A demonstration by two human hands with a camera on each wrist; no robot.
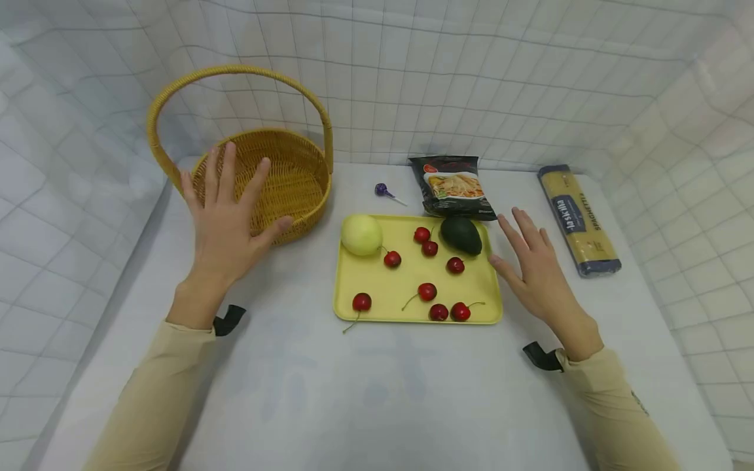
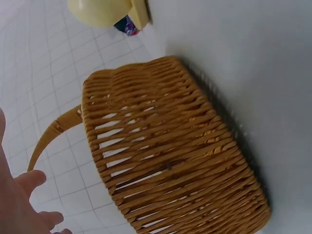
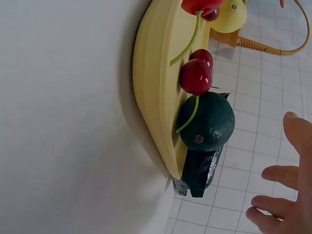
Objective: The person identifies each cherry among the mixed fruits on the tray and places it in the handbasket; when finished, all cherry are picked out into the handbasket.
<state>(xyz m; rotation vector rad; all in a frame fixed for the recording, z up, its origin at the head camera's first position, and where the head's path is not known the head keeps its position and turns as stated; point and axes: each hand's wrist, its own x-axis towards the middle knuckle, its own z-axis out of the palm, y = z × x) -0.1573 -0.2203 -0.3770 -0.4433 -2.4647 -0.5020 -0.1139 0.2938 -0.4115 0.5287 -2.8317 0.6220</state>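
Observation:
My left hand [image 1: 226, 229], fingers spread, is over the near side of a wicker basket [image 1: 283, 176] with a tall handle and holds nothing. In the left wrist view the woven side of the basket [image 2: 161, 146] fills the middle, fingertips off to the left. My right hand [image 1: 538, 278], also spread and holding nothing, hovers by the right edge of a yellow tray [image 1: 406, 284]. On that tray lie a dark green avocado [image 1: 461, 235], a pale green round fruit [image 1: 362, 235] and several red cherries [image 1: 427, 292]. The avocado [image 3: 207, 122] shows nearest the hand in the right wrist view.
Behind the tray lies a black noodle packet [image 1: 453, 186], with a purple-wrapped lollipop [image 1: 381, 190] to its left. A spaghetti pack [image 1: 579, 221] rests at the far right. White gridded cloth [image 1: 412, 78] hangs round the white table [image 1: 353, 392].

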